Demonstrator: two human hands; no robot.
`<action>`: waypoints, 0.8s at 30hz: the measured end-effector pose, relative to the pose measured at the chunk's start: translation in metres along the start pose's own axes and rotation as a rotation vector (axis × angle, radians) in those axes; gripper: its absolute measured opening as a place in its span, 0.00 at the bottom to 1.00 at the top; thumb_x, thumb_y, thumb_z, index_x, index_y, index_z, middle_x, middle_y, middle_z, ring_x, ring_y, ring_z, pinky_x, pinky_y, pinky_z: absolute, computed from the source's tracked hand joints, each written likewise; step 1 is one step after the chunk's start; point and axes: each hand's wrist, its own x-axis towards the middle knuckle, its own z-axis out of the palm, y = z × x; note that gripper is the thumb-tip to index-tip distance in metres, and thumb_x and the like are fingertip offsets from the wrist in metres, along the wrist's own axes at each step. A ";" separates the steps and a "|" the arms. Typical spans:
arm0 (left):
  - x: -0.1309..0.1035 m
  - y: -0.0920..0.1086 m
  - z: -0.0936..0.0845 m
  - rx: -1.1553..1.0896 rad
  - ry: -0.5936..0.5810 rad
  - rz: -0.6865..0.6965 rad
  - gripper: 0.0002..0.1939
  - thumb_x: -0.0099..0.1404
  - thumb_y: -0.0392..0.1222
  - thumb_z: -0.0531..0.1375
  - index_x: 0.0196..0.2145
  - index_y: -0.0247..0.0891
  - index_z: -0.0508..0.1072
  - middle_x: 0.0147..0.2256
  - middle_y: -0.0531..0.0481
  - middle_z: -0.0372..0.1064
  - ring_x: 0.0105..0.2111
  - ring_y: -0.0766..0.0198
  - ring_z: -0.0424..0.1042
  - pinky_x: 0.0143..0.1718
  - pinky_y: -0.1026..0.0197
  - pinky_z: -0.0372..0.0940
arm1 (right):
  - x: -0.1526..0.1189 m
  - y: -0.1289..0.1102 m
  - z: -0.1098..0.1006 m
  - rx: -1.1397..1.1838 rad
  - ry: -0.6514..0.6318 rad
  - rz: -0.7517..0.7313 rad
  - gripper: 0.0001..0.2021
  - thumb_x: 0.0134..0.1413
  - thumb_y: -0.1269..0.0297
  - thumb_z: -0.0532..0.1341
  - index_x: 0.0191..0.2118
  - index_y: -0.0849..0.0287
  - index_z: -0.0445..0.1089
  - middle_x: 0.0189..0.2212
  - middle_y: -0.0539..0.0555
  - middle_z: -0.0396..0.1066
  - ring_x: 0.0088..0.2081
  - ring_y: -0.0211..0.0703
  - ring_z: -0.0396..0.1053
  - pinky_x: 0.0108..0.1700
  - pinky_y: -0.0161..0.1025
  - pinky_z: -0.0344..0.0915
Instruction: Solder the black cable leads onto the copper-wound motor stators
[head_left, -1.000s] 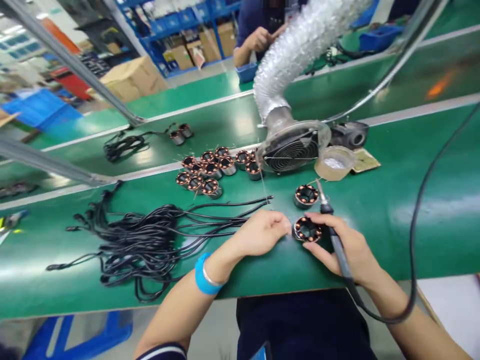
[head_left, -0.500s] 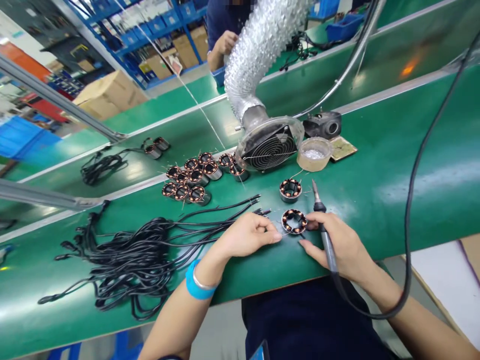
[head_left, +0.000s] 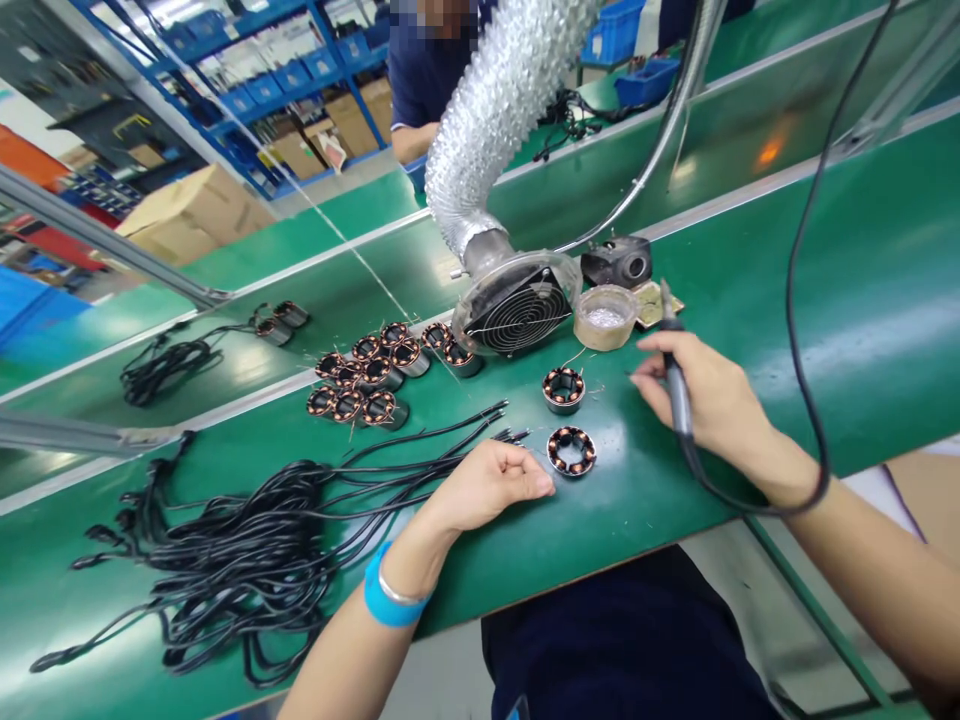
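Green worktop (head_left: 600, 530) is overhung by both hands. On the left hand (head_left: 491, 485), thumb and forefinger are brought together just beside the nearer copper-wound ring (head_left: 571, 469); whether a fine wire is pinched cannot be told. By the right hand (head_left: 712, 390) a soldering iron (head_left: 679, 400) is gripped, tip upward, with thumb and forefinger slightly parted. Beyond the nearer ring, a second ring (head_left: 563, 404) is set. Black cables (head_left: 255, 545) are heaped to the left, more wound rings (head_left: 375, 375) are clustered behind, and a fan (head_left: 517, 315) is joined to silver ducting (head_left: 480, 130).
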 end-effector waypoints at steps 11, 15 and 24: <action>0.002 -0.003 -0.006 0.078 0.012 -0.007 0.29 0.45 0.64 0.72 0.24 0.32 0.74 0.19 0.55 0.62 0.22 0.71 0.55 0.25 0.65 0.51 | -0.017 -0.029 0.003 0.173 0.050 -0.013 0.16 0.57 0.66 0.66 0.49 0.55 0.66 0.38 0.53 0.76 0.36 0.44 0.76 0.41 0.40 0.75; 0.004 -0.003 0.007 -0.037 0.008 -0.021 0.28 0.40 0.62 0.74 0.22 0.32 0.77 0.23 0.49 0.71 0.25 0.68 0.63 0.31 0.63 0.59 | -0.040 -0.058 0.019 0.332 -0.102 -0.129 0.23 0.57 0.59 0.68 0.54 0.57 0.62 0.51 0.62 0.75 0.47 0.50 0.77 0.48 0.45 0.77; -0.029 0.015 0.002 0.689 0.088 0.139 0.11 0.66 0.47 0.62 0.37 0.40 0.83 0.32 0.49 0.80 0.30 0.62 0.73 0.35 0.63 0.61 | -0.048 -0.053 0.028 0.332 -0.057 -0.103 0.23 0.57 0.61 0.68 0.55 0.55 0.61 0.50 0.60 0.76 0.45 0.51 0.79 0.43 0.44 0.78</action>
